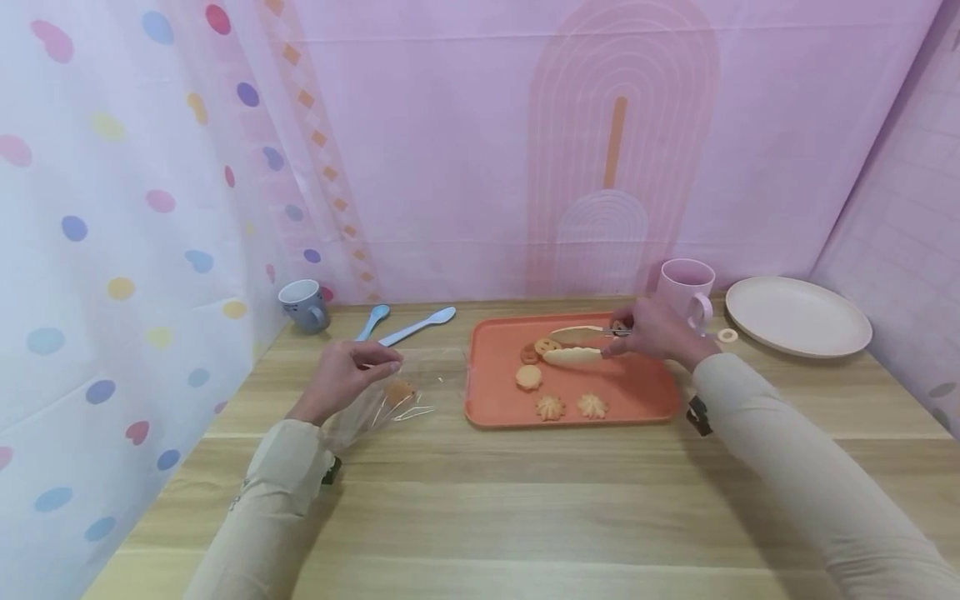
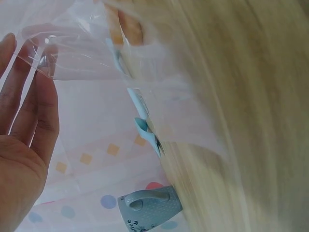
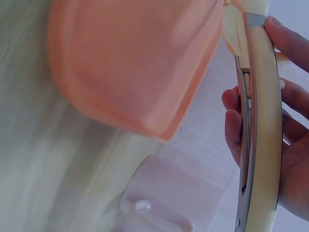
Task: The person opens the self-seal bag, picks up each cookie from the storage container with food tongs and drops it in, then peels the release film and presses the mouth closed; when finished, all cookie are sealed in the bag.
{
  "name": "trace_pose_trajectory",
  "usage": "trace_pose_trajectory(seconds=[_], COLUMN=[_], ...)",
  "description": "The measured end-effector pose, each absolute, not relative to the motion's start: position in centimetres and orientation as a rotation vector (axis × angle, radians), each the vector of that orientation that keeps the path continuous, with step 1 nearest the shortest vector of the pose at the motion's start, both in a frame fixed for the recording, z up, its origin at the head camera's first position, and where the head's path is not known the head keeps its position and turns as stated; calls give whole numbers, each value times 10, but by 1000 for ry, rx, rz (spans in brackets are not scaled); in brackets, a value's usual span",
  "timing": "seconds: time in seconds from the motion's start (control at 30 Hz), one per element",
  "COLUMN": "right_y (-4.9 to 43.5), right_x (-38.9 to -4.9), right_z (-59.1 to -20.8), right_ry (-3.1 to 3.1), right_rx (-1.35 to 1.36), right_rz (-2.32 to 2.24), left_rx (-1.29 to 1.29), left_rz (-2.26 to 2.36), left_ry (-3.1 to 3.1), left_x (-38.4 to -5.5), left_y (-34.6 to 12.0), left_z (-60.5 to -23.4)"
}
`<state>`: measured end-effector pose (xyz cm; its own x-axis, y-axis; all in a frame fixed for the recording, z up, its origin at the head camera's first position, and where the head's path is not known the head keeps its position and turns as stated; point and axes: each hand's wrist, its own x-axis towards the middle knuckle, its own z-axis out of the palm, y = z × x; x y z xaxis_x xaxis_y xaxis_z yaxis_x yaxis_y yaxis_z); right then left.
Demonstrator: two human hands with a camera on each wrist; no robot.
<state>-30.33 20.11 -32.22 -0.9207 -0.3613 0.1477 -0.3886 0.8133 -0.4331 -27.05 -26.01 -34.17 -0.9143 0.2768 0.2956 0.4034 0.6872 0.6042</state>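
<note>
My left hand [image 1: 341,381] holds the mouth of a clear plastic bag [image 2: 87,58] at the left of the tray. Low in the bag is a brown cookie [image 1: 400,392]. My right hand [image 1: 660,333] grips tongs [image 3: 265,125] with cream tips and metal-edged cream handles, fingers on one side and thumb on the other. The tongs' tips stand spread over the orange tray [image 1: 637,396], close to a smiley-face cookie [image 1: 547,347] and a brown cookie [image 1: 529,354]. Nearer the front lie a round pale cookie [image 1: 528,377] and two flower-shaped cookies [image 1: 551,407].
A grey-blue cup [image 1: 302,306] stands at the back left beside two blue spoons [image 1: 420,326]. Behind my right hand is a pink mug [image 1: 685,283], with a large cream plate [image 1: 798,317] to its right. A small pale ring [image 1: 727,335] shows near the mug.
</note>
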Motion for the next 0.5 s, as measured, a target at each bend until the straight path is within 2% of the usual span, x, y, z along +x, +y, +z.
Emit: trace_pose_trajectory(seconds=[0.5], right_y=[153], right_x=[-283], right_z=[-298], right_ry=[-2883], right_rx=[786], right_rz=[745], left_rx=[-557], left_rz=[-1087], left_ry=[-2720], left_x=[-272], left_y=[-258], left_z=[-344])
